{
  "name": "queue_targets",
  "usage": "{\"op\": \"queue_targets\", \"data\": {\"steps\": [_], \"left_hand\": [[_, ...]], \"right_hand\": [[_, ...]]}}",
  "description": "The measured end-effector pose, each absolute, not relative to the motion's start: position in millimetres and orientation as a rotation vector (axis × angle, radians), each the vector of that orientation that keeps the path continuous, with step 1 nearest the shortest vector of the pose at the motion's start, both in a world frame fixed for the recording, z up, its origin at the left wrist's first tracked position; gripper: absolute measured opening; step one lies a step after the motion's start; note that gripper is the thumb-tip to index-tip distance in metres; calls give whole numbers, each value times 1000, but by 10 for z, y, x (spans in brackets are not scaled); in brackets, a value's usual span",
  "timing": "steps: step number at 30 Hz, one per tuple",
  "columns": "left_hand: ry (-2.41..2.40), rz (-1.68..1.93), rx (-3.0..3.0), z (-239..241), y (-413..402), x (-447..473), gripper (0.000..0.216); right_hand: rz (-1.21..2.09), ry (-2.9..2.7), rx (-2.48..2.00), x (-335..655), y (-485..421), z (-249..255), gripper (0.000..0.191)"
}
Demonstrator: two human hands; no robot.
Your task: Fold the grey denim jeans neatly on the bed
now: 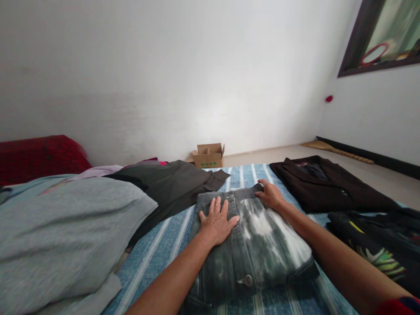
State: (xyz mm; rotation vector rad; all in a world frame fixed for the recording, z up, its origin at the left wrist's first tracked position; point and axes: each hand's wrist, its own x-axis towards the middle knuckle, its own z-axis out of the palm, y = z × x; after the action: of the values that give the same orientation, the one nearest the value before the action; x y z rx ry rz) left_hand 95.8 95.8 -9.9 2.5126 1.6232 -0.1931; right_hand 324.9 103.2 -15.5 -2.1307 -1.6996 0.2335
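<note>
A folded grey and white tie-dyed denim jacket (262,236) lies in front of me, with metal buttons along its front and a plain grey band at its far edge. My left hand (216,221) rests flat on its upper left part, fingers spread. At the far right corner of the band, my right hand (269,194) has its fingers bent around the edge, pinching the cloth. Under the jacket spreads a blue striped bed cover (164,238).
Loose clothes are heaped on the left, including a grey top (72,232) and a dark grey garment (177,179). On the right lie a folded dark brown jacket (328,183) and a black printed garment (377,240). A cardboard box (208,156) stands by the wall.
</note>
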Motion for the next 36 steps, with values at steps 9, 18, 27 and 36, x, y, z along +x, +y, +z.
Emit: {"op": "queue_targets", "data": {"steps": [9,18,27,36], "left_hand": [[1632,-149,2531,-141,1002,955,79],[1635,-225,2508,17,1023,991,76],[1358,24,2912,113,1152,1411,52],[1248,-96,2686,-154,1377,1520,59]], "right_hand": [[163,-2270,-1875,2512,191,280,42],[331,-2129,-2065,2423,-84,-36,73],[329,-2105,-2025,2404,-107,-28,74],[328,-2141,-2126,2370,-113,-157,70]]}}
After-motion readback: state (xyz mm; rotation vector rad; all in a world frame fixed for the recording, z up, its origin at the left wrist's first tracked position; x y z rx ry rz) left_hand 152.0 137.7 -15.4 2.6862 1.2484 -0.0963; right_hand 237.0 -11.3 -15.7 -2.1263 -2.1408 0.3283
